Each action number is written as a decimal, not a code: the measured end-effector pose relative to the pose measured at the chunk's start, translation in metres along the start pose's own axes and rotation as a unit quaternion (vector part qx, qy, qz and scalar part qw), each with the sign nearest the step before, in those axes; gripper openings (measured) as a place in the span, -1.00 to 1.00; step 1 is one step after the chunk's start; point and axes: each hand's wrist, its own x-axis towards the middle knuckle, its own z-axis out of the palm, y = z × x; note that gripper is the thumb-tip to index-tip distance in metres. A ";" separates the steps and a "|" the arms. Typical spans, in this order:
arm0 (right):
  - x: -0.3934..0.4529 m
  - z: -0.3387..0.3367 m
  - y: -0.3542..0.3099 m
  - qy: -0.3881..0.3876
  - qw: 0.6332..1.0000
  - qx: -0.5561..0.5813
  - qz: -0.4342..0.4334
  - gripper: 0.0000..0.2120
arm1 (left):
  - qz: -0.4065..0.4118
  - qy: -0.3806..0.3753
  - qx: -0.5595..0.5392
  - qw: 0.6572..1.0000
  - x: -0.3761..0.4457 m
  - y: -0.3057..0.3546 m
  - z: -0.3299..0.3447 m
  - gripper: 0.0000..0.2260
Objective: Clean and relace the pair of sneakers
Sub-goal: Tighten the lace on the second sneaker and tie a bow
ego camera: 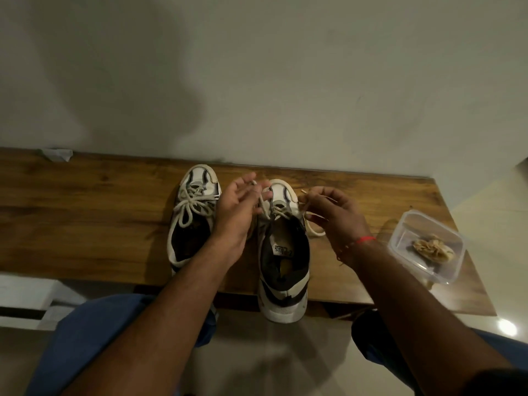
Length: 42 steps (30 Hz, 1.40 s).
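Two white and dark sneakers stand side by side on a wooden bench [85,212], toes toward the wall. The left sneaker [192,221] is laced and tied in a bow. The right sneaker [283,252] has its heel over the bench's front edge, and its cream lace [313,224] is loose. My left hand [240,207] pinches one lace end above the toe. My right hand [337,212] holds the other end, with a loop hanging beside the shoe.
A clear plastic container [425,247] with a crumpled beige cloth inside sits at the bench's right end. A scrap of grey tape [55,154] lies at the back left. The wall rises right behind the bench. My knees in blue trousers are below the front edge.
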 end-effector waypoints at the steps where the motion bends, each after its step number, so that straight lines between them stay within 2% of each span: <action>1: -0.001 0.003 -0.007 0.004 0.999 0.047 -0.007 -0.80 | 0.022 0.012 -0.010 1.000 0.000 0.008 0.002 -0.77; 4: -0.007 0.016 -0.031 0.006 0.992 0.124 -0.036 -0.74 | 0.097 0.044 -0.002 0.994 -0.002 0.033 0.007 -0.77; 9: -0.025 0.031 -0.073 0.012 0.988 0.111 -0.108 -0.92 | 0.160 0.046 -0.015 0.986 -0.017 0.084 0.020 -0.76; 14: -0.060 0.057 -0.129 -0.005 0.983 0.076 -0.165 -0.79 | 0.236 0.017 0.036 0.971 -0.052 0.140 0.039 -0.75; 18: -0.089 0.072 -0.164 -0.035 0.979 0.071 -0.185 -0.67 | 0.269 0.006 0.066 0.961 -0.080 0.166 0.048 -0.55; 22: -0.113 0.077 -0.183 -0.033 0.976 0.056 -0.209 -0.66 | 0.287 -0.012 0.094 0.953 -0.098 0.181 0.051 -0.52; 27: -0.143 0.082 -0.206 -0.017 0.966 0.008 -0.259 -0.81 | 0.297 -0.014 0.090 0.951 -0.128 0.200 0.058 -0.74; 31: -0.156 0.085 -0.217 0.006 0.960 -0.008 -0.281 -0.84 | 0.289 -0.006 0.064 0.955 -0.145 0.209 0.067 -0.80; 38: -0.162 0.089 -0.217 0.013 0.954 -0.008 -0.300 -0.80 | 0.272 0.021 0.102 0.957 -0.155 0.214 0.075 -0.94; 42: -0.163 0.090 -0.217 0.010 0.953 0.000 -0.303 -0.78 | 0.268 0.021 0.113 0.957 -0.157 0.214 0.076 -0.85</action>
